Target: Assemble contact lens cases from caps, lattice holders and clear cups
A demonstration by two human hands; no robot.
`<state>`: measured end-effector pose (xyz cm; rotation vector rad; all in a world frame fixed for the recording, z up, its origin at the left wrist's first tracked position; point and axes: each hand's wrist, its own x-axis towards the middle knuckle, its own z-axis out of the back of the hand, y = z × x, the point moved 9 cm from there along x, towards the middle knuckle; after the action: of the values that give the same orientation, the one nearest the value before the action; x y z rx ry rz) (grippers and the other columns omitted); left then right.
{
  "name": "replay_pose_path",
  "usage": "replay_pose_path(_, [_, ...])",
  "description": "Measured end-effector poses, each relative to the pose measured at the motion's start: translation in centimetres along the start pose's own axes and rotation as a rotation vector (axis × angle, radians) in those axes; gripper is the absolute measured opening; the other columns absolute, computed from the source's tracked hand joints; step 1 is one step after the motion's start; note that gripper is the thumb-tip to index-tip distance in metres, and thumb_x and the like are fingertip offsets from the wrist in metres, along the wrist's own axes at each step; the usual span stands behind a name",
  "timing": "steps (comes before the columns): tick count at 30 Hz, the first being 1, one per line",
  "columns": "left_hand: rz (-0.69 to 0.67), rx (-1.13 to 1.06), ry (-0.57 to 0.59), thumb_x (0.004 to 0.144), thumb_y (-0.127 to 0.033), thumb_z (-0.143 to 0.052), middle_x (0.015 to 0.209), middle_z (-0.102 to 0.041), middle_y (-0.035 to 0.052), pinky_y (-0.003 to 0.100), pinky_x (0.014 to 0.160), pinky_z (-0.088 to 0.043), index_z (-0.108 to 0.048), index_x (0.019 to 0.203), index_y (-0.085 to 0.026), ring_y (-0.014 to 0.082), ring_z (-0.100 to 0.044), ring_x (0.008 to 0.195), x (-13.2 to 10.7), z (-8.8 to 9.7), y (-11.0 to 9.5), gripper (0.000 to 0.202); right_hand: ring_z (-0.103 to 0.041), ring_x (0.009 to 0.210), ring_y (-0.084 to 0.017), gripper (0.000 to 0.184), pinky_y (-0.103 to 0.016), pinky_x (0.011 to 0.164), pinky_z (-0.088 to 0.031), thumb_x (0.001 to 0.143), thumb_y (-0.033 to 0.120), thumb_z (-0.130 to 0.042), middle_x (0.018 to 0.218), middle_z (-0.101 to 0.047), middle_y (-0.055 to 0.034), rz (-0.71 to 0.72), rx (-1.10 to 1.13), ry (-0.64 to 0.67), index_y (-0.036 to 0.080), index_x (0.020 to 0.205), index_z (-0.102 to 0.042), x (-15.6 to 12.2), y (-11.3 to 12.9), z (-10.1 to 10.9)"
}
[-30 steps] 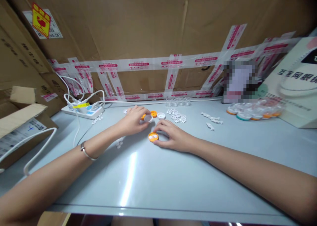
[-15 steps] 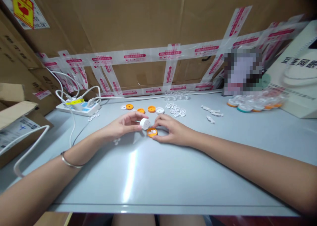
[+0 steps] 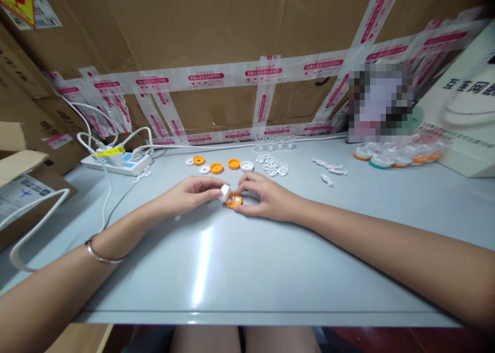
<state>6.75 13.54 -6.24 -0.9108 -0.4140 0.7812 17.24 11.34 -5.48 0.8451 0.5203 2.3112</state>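
Observation:
Between the thumb and fingers of my left hand point(image 3: 195, 193) is a small white round plastic part point(image 3: 225, 192), tilted on its side. My right hand point(image 3: 266, 196) pinches the rim of a shallow orange round cap point(image 3: 234, 205), which has small white pieces inside it. The white part is at the cap's left edge; whether they touch I cannot tell. Behind my hands lie orange discs point(image 3: 216, 168) and white discs point(image 3: 246, 166). Several white openwork plastic pieces point(image 3: 273, 165) are heaped just to their right. A small white piece point(image 3: 177, 217) shows below my left hand.
A power strip point(image 3: 116, 162) with white cables is at the left, beside an open carton point(image 3: 23, 203). Clear round covers point(image 3: 274, 143) line the back by a large taped cardboard box point(image 3: 216, 28). White strips point(image 3: 328, 167), clear-topped round items point(image 3: 398, 156) and a paper bag point(image 3: 464, 100) are on the right.
My left hand has turned the white part, so it shows more edge-on beside the orange cap. My right hand keeps its pinch on the cap. The camera view has shifted slightly.

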Motion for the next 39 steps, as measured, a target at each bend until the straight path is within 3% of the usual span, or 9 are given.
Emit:
replay_pose_path(7, [-0.007,0.165,0.012,0.085,-0.039,-0.049,0.104,-0.069,0.0033,0.03,0.085,-0.047,-0.063,0.111,-0.02,0.0189,-0.061,0.094,-0.2,-0.2,-0.4,0.035,-0.053,0.082,-0.017,0.018,-0.033,0.078,-0.045,0.073,0.026,-0.066,0.085,-0.055,-0.0059,0.017,-0.003,0.0,0.016,0.088,-0.064,0.0,0.1,0.0])
replay_pose_path(16, [0.052,0.182,-0.015,0.083,-0.042,-0.05,0.106,-0.068,0.0027,0.029,0.087,-0.046,-0.064,0.109,-0.019,0.0197,-0.061,0.096,-0.3,-0.1,-0.6,0.037,-0.053,0.081,-0.017,0.02,-0.032,0.077,-0.044,0.073,0.028,-0.066,0.085,-0.055,-0.006,0.011,-0.008,0.006,0.016,0.089,-0.064,-0.1,0.1,-0.1])
replay_pose_path(23, [0.027,0.249,-0.061,0.081,-0.039,-0.053,0.104,-0.069,0.0032,0.028,0.086,-0.046,-0.067,0.103,-0.019,0.0194,-0.061,0.095,-0.3,0.1,-1.4,0.033,-0.054,0.081,-0.017,0.02,-0.032,0.078,-0.044,0.074,0.028,-0.066,0.085,-0.056,-0.0059,0.028,-0.009,0.0,0.016,0.09,-0.065,0.0,0.2,-0.1])
replay_pose_path(39, [-0.084,0.361,-0.026,0.084,-0.036,-0.051,0.095,-0.068,0.0045,0.026,0.08,-0.045,-0.066,0.104,-0.02,0.0167,-0.061,0.086,-0.3,-0.5,-2.9,0.03,-0.055,0.084,-0.017,0.019,-0.034,0.081,-0.045,0.073,0.029,-0.067,0.088,-0.058,-0.0055,0.025,0.015,-0.005,0.019,0.089,-0.065,0.0,0.2,0.0])
